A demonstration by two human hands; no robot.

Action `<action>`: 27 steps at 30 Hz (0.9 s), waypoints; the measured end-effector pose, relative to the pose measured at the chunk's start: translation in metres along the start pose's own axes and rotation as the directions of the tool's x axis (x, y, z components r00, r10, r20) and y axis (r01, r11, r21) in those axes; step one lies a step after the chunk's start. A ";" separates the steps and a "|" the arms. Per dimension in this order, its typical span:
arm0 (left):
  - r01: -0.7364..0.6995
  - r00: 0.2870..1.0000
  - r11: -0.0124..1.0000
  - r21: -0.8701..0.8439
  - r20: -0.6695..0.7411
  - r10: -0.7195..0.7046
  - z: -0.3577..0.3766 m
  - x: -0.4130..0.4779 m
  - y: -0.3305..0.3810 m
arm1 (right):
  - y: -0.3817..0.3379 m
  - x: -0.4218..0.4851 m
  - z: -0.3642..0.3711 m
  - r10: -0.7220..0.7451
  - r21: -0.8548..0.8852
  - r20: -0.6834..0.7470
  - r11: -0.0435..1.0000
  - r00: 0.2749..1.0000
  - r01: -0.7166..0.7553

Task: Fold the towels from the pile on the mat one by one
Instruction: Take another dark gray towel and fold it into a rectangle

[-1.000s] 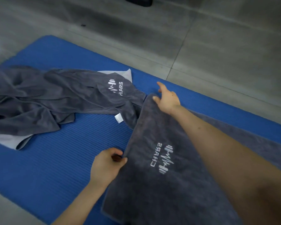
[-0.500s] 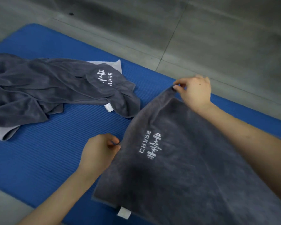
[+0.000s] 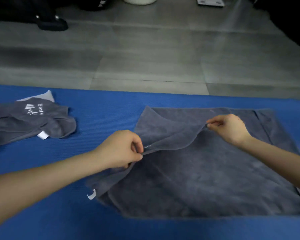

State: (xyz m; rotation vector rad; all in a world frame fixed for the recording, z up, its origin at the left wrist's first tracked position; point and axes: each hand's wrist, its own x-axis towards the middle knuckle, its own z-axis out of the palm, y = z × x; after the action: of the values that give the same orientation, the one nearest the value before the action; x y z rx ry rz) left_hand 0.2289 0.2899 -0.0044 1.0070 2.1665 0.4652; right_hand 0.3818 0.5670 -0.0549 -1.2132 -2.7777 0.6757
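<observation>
Head view looks down on a grey tiled floor filling the far half of the scene, with a ribbed blue mat laid across the near half and running out of the frame at the left, right and bottom. On the right half of the mat lies a dark grey towel, mostly flat, its far-left part lifted and folding over itself. The remaining pile of grey towels sits on the mat's left side, well apart from it and cut off by the frame edge; its white printed logo is only partly readable. The left hand has its fingers curled and pinches the towel's raised left edge. The right hand pinches the same lifted edge farther right. A small white tag juts out at the towel's near-left corner. The towel's near edge is blurred, and the right forearm hides its right corner. Dark cropped shapes along the top cannot be identified.
</observation>
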 end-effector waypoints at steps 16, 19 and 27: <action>-0.291 0.904 0.882 0.371 0.408 0.127 0.147 0.142 0.250 | 0.219 -0.031 -0.056 0.450 0.278 -0.134 0.872 0.883 -0.402; -0.290 0.956 0.809 0.512 0.191 0.222 0.155 0.198 0.248 | 0.236 -0.091 -0.029 0.482 0.163 -0.018 0.866 0.876 -0.473; -0.537 0.816 0.464 0.704 0.293 0.499 0.218 0.288 0.260 | 0.214 -0.164 0.035 0.097 0.127 -0.080 0.988 0.992 -0.086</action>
State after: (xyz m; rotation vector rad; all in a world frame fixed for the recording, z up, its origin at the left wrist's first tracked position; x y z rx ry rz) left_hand 0.3891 0.6837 -0.1345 2.1732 1.9654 -0.2989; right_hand 0.6366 0.5667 -0.1499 -1.3189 -2.5823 0.7696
